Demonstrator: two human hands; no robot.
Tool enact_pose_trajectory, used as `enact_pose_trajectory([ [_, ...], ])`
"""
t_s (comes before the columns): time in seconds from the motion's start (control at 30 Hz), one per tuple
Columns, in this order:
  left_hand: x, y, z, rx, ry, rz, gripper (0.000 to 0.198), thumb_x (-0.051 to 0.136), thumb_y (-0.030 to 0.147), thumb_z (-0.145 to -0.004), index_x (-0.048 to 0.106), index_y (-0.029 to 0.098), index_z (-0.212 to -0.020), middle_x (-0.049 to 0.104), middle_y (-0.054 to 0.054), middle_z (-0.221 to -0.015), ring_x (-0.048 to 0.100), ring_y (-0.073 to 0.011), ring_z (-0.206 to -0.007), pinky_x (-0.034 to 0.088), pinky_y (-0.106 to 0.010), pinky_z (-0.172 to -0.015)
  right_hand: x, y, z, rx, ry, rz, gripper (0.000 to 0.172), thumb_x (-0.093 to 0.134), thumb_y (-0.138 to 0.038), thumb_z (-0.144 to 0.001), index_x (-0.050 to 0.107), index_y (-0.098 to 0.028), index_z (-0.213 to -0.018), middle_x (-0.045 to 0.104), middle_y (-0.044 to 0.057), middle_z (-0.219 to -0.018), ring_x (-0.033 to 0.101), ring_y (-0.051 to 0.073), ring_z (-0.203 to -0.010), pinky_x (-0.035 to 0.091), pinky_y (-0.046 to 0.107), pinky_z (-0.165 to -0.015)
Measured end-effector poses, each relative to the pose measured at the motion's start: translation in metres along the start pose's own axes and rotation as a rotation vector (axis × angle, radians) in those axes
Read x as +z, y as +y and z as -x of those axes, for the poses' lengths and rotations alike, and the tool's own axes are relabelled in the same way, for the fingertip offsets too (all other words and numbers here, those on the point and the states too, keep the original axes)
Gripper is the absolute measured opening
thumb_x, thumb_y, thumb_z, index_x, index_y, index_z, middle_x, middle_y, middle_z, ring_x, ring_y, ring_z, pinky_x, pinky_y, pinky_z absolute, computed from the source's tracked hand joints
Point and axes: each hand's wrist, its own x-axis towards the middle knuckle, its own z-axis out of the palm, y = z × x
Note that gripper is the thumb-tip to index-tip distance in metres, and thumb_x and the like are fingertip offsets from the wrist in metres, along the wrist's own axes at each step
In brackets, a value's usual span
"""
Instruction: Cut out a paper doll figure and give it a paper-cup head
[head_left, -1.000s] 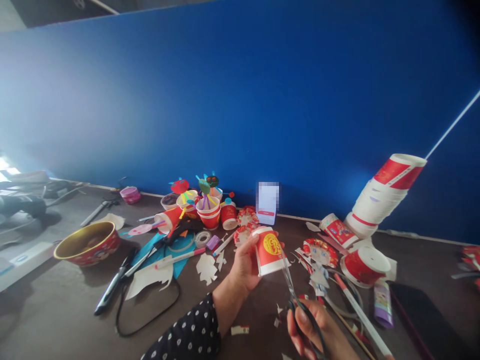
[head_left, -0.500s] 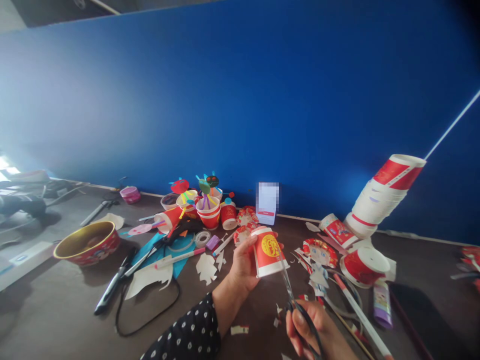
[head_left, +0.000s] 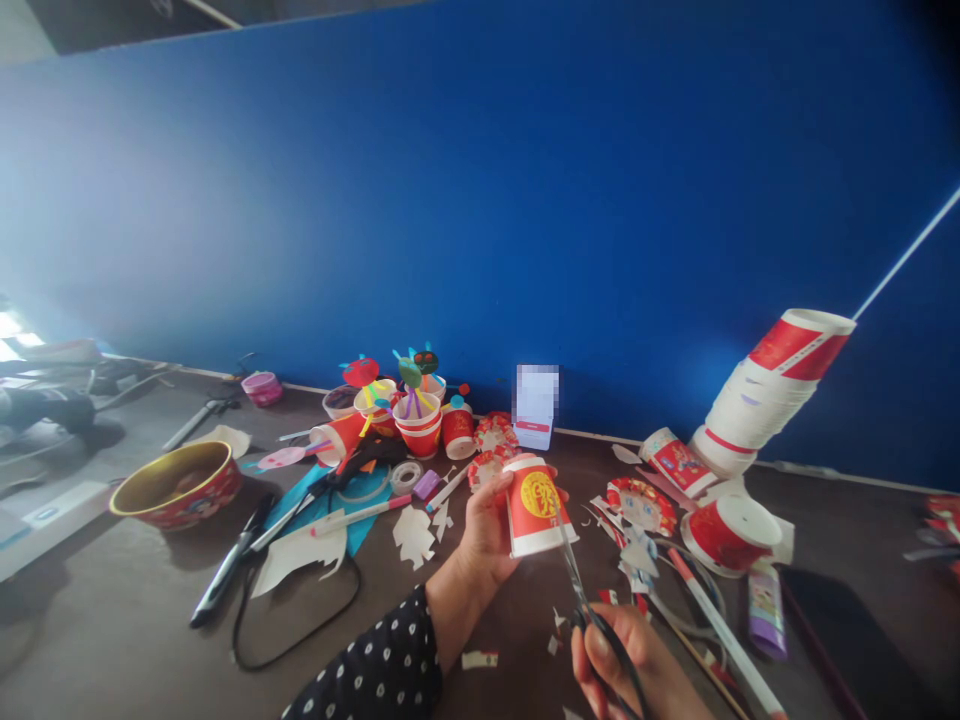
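A red and white paper cup (head_left: 531, 505) with a yellow round emblem is upside down in my left hand (head_left: 486, 535), whose fingers wrap round its far side. My right hand (head_left: 626, 655) grips a pair of scissors (head_left: 576, 580) by its black handles. The blades reach up to the cup's lower right edge, where the wall is cut. Exactly how far the blades sit inside the wall is hard to make out. Small paper scraps (head_left: 480, 660) lie on the table below the hands.
Left are a gold-rimmed bowl (head_left: 180, 485), a pen (head_left: 232, 560) and decorated cups (head_left: 418, 425). A phone (head_left: 535, 405) leans on the blue wall (head_left: 480, 200). Right are a tilted cup stack (head_left: 765, 400), a paper cup (head_left: 731, 533), a glue stick (head_left: 766, 610) and a marker (head_left: 724, 630).
The scissor blades have shifted slightly left and up along the cup's edge. Both hands stay in nearly the same place.
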Motion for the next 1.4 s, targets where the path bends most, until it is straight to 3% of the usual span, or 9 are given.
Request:
enact_pose_trajectory([
  [0.27,-0.0022,-0.0007,-0.0008,0.031,-0.010,-0.007,0.031,0.051,0.028,-0.068,0.059,0.012,-0.094,0.064,-0.011,-0.088,0.060,-0.0278,-0.082,0.041,-0.041,-0.075,0.0010,-0.0036,-0.0027,-0.061,-0.006,0.122,0.058,0.041,-0.074,-0.064,0.043,-0.017,-0.059,0.042,-0.005,-0.043,0.028,0.005,-0.037,0.020,0.020,-0.039],
  [0.73,0.0008,0.0005,0.0001,0.017,0.040,-0.012,0.038,0.053,0.029,-0.064,0.058,0.014,-0.099,0.065,-0.012,-0.089,0.060,-0.0290,-0.081,0.040,-0.042,-0.074,0.0017,-0.0014,-0.0043,-0.084,0.013,0.125,0.058,0.042,-0.074,-0.063,0.043,-0.017,-0.057,0.041,-0.004,-0.042,0.029,0.005,-0.036,0.019,0.020,-0.037],
  [1.4,-0.0031,-0.0002,-0.0015,0.043,0.006,-0.018,0.033,0.053,0.029,-0.065,0.058,0.014,-0.094,0.064,-0.011,-0.090,0.060,-0.0286,-0.082,0.042,-0.041,-0.074,0.0004,0.0026,-0.0072,-0.074,0.033,0.081,0.056,0.047,-0.073,-0.061,0.042,-0.018,-0.054,0.037,-0.007,-0.037,0.031,0.004,-0.032,0.019,0.018,-0.033],
])
